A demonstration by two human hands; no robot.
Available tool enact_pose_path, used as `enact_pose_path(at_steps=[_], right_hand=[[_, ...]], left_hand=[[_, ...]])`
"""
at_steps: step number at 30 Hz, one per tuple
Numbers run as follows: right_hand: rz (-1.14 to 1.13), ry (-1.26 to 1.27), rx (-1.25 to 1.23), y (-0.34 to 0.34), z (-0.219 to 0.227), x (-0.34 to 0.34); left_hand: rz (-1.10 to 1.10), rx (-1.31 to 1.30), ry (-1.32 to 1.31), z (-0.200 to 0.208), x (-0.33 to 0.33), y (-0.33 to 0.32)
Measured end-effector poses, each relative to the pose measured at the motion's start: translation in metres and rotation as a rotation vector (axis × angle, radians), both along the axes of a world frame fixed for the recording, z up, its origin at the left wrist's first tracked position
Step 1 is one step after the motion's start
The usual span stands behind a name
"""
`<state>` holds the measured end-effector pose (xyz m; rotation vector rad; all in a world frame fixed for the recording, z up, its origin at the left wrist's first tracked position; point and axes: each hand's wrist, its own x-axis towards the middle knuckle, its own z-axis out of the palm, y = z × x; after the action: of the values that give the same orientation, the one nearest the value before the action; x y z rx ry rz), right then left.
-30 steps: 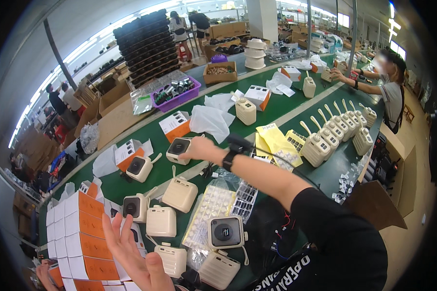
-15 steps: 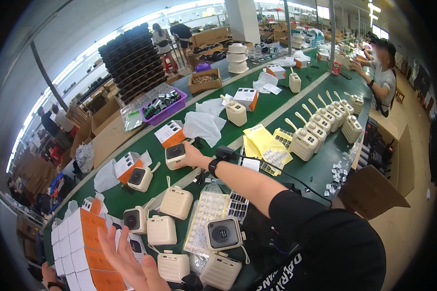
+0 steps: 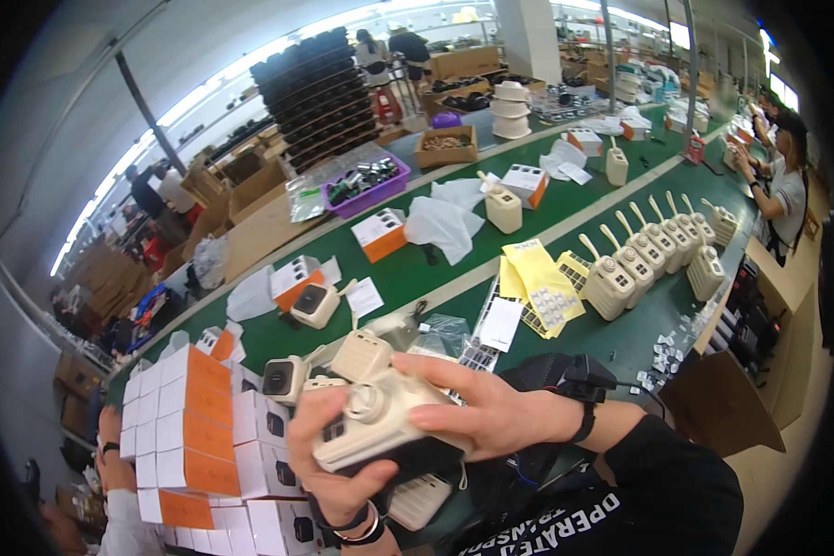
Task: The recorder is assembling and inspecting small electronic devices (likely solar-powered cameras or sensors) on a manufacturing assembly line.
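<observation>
Low and near in front of me, I hold a cream box-shaped device [image 3: 377,428] with both hands, its round knob tilted up toward me. My left hand [image 3: 329,463] wraps its left side, thumb along the lower edge. The fingers of my right hand [image 3: 491,408] press its top and right side. Just beyond sits another cream ribbed device [image 3: 361,355] with a strap; a dark-faced one [image 3: 284,378] stands to its left. Partly hidden below my hands is a further cream device [image 3: 420,501].
White-and-orange cartons [image 3: 181,408] are stacked at left, beside another person's hand [image 3: 113,454]. A row of strapped cream devices [image 3: 653,246] stands at right. Yellow sheets [image 3: 542,287] lie mid-table. Farther back are a purple basket [image 3: 366,190] and stacked black trays [image 3: 310,102].
My right hand has come back from the far strip of the table toward me. My left hand, open before, now grips a cream device together with it. The scene has shifted right in view.
</observation>
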<state>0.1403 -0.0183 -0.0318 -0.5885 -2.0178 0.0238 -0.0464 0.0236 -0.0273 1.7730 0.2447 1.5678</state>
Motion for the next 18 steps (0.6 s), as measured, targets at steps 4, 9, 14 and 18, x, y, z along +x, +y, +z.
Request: enact_pose_path(at_steps=[4, 9, 14, 18], right_hand=[[0.309, 0.208, -0.131, -0.010, -0.005, -0.006], [0.283, 0.291, -0.395, -0.023, 0.005, -0.004], [0.328, 0.486, -0.659, -0.028, 0.013, -0.013], [0.251, 0.371, -0.643, -0.022, 0.017, -0.006]], left_hand=[[-0.008, -0.121, -0.119, 0.010, 0.013, -0.030], [0.115, -0.300, -0.045, 0.012, 0.012, -0.038], [0.058, -0.445, -0.054, 0.021, 0.015, -0.038], [0.106, -0.455, -0.040, 0.016, 0.016, -0.029]])
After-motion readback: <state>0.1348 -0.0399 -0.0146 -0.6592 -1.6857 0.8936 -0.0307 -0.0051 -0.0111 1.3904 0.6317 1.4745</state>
